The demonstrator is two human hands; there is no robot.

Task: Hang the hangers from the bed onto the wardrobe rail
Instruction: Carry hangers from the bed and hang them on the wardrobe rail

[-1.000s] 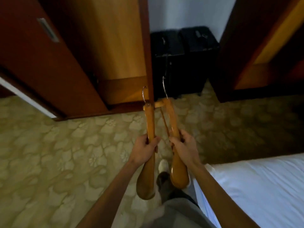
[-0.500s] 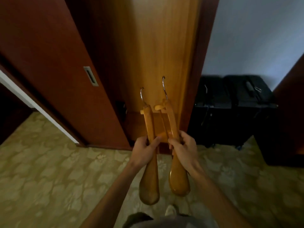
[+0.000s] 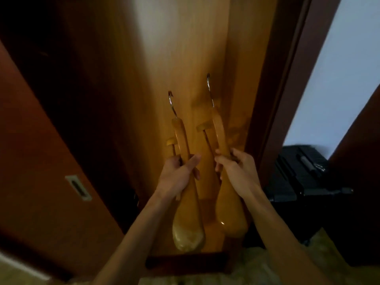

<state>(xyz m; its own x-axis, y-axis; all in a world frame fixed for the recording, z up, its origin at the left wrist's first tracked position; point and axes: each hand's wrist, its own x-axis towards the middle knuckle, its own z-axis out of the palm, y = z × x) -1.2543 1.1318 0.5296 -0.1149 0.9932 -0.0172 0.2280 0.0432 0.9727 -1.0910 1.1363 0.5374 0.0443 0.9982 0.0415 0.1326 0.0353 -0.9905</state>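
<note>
I hold two wooden hangers with metal hooks, seen edge-on and pointing up, in front of the open wardrobe [image 3: 185, 48]. My left hand [image 3: 178, 174] grips the left hanger [image 3: 188, 221] around its middle. My right hand [image 3: 236, 171] grips the right hanger [image 3: 231, 210] the same way. The left hook [image 3: 172, 103] sits lower than the right hook [image 3: 209, 89]. Both hooks are in the air before the light wooden inner panel. No wardrobe rail shows in the frame. The bed is out of view.
A dark red sliding door [image 3: 51, 171] with a recessed metal handle [image 3: 78, 187] stands at the left. The wardrobe's dark frame [image 3: 283, 79] runs down the right side. Black luggage [image 3: 302, 173] sits at the right against a white wall [image 3: 345, 68]. Patterned carpet [image 3: 267, 264] lies below.
The view has tilted up and closed in on the wardrobe; bed and most carpet have left the frame. Both hands have raised the hangers, which have spread slightly apart.
</note>
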